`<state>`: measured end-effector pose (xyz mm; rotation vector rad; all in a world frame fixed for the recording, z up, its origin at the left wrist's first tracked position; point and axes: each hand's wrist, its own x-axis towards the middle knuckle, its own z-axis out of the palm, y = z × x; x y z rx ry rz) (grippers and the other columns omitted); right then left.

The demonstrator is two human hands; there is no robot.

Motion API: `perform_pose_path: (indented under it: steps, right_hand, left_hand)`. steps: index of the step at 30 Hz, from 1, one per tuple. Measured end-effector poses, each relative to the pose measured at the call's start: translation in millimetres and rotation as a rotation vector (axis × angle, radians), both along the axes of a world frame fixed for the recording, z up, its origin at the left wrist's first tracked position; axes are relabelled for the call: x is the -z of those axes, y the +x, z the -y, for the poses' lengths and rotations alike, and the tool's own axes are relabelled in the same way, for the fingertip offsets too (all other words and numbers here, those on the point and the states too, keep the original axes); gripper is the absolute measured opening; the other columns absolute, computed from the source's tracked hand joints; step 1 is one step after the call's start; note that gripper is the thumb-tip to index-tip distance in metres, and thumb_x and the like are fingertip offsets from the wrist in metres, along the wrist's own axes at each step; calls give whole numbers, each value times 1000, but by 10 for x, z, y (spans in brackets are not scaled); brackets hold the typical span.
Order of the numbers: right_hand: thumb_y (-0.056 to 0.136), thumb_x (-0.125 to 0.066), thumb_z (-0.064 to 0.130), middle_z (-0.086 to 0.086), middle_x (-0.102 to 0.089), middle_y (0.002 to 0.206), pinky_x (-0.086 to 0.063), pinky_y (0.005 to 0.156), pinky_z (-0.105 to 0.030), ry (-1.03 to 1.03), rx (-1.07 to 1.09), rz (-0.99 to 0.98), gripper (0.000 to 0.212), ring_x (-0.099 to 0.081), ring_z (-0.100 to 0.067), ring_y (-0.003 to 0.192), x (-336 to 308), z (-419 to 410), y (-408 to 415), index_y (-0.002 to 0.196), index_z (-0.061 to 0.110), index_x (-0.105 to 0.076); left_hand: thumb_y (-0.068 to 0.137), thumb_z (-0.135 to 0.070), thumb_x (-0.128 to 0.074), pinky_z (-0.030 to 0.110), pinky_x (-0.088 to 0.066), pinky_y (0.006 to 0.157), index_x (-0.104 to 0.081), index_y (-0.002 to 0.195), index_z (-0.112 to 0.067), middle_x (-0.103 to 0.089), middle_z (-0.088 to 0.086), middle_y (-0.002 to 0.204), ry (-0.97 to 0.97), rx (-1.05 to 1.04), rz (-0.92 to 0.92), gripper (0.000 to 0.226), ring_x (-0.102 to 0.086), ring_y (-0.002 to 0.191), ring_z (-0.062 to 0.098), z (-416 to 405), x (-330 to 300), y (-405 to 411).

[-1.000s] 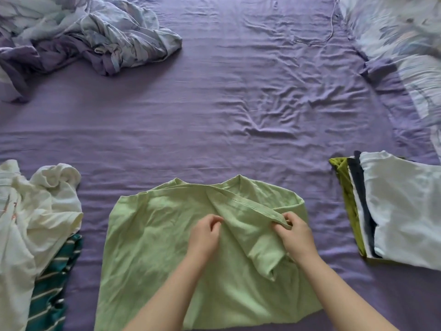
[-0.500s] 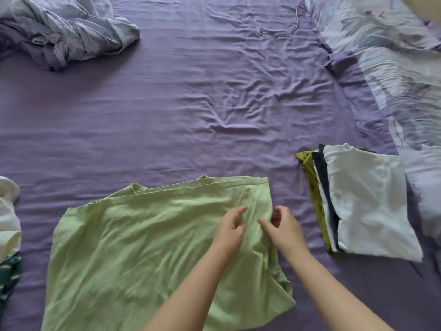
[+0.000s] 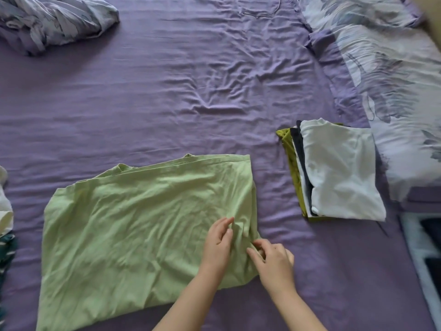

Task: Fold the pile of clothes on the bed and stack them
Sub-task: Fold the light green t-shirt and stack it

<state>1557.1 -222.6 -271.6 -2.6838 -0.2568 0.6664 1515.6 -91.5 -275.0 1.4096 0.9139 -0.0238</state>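
A light green shirt lies spread flat on the purple sheet, its right side folded in to a straight edge. My left hand rests on the shirt near its lower right corner, fingers mostly straight. Just to the right, my right hand pinches the shirt's right edge with curled fingers. A stack of folded clothes, white on top with dark and olive layers beneath, sits to the right of the shirt. At the left edge is an unfolded pile, a white garment over a green striped one.
A rumpled floral duvet lies at the far left corner. A floral pillow or cover runs along the right side. A thin cable lies at the far edge. The bed's edge drops off at the right.
The shirt's raised right side has been laid flat into a straight fold. Both hands slid down toward its lower right corner. The view has shifted right.
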Motion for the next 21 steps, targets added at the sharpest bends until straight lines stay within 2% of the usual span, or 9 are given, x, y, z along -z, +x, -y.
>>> perform_pose_path:
  steps: [1, 3, 6, 8, 11, 12, 15, 18, 21]
  right_hand:
    - [87, -63, 43, 0, -67, 87, -32, 92, -33, 6, 25, -6, 22, -57, -20, 99, -10, 70, -5, 97, 24, -69]
    - [89, -64, 36, -4, -66, 81, -36, 84, -35, 50, 171, -16, 19, -57, -27, 96, -34, 259, -6, 87, 18, -69]
    - [91, -60, 34, 0, -67, 86, -34, 83, -33, -41, 244, -102, 17, -57, -27, 101, -45, 486, -84, 89, 18, -67]
    - [89, -64, 26, -3, -66, 93, -36, 86, -33, -31, 213, -101, 12, -56, -28, 102, -21, 504, -100, 95, 16, -67]
    - [87, -68, 18, -11, -62, 106, -42, 91, -35, 195, 270, -100, 25, -56, -29, 105, -41, 304, 60, 108, 6, -64]
    - [88, -66, 22, -11, -61, 113, -42, 94, -35, 222, 238, -126, 33, -56, -27, 109, -59, 200, 133, 116, 5, -60]
    - [90, -64, 30, -12, -55, 130, -41, 100, -38, 229, 135, -224, 56, -51, -27, 120, -54, -99, 328, 136, 5, -45]
    - [84, -71, 22, -10, -58, 128, -45, 86, -30, 300, 167, -346, 57, -57, -20, 110, -131, -339, 451, 134, 9, -46]
    - [82, -68, 2, -3, -66, 111, -51, 63, -18, 585, 249, -503, 57, -68, -9, 83, -304, -590, 482, 131, 19, -45]
  left_hand:
    - [96, -1, -48, 46, -37, 109, -62, 121, -11, -51, -3, 125, 11, 10, 14, 31, -48, 126, 23, 21, -7, -8]
    - [94, 3, -50, 29, -33, 110, -62, 122, -10, -52, -2, 124, 50, 45, 28, 33, -46, 126, 18, 61, -16, -34]
    - [93, 3, -50, 10, -26, 102, -56, 128, -8, -51, 4, 132, 82, 147, -24, 37, -42, 125, 9, 106, -9, -70]
    - [94, 3, -50, 11, -24, 105, -51, 133, -6, -46, 9, 140, 69, 188, -48, 40, -39, 127, 9, 119, -26, -70]
    - [96, 0, -48, 35, -31, 112, -48, 137, -8, -46, 16, 142, -84, 109, -46, 42, -43, 132, 28, 100, -87, -74]
    - [97, -2, -48, 35, -33, 112, -47, 138, -10, -46, 14, 142, -122, 80, -42, 41, -44, 132, 27, 82, -111, -98]
    - [99, -8, -47, 18, -33, 105, -45, 139, -12, -46, 2, 143, -158, 30, -40, 40, -43, 125, 6, -12, -163, -219]
    - [100, -15, -47, 21, -35, 105, -45, 140, -17, -47, -2, 141, -170, -25, -53, 40, -44, 122, 4, -239, -208, -410]
    - [99, -25, -48, 33, -34, 112, -45, 140, -22, -47, -5, 142, -177, -71, -68, 41, -44, 127, 8, -547, -264, -612]
